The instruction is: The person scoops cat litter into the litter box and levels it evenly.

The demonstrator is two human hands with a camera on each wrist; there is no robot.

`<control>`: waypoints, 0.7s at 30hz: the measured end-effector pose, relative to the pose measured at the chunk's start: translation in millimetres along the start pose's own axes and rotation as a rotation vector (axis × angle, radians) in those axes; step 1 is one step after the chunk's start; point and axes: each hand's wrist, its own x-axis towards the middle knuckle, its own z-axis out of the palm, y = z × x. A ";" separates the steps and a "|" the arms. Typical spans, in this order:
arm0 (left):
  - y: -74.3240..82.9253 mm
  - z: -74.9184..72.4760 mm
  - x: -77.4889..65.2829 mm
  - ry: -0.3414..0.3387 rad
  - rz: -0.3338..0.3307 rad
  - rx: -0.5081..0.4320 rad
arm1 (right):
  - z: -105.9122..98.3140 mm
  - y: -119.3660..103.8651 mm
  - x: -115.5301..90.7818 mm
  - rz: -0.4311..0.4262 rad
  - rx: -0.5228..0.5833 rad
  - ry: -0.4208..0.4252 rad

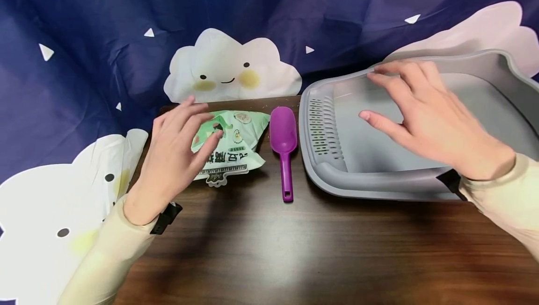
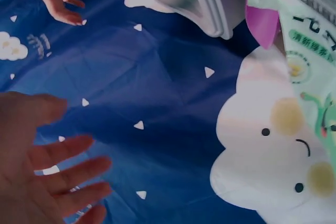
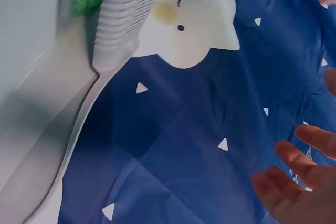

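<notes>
Green bag point(image 1: 229, 148) lies just under the open-fingered left hand point(image 1: 174, 155).

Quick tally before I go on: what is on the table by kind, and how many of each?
Green printed bag: 1
Purple scoop: 1
Grey tray with a slotted end: 1
Total: 3 things on the wooden table. The left hand is over the bag, the right hand over the tray; neither grips anything.
</notes>
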 end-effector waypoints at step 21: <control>-29.3 17.9 -67.0 0.175 -0.202 -0.096 | 64.0 -42.0 -7.1 -0.100 0.313 0.232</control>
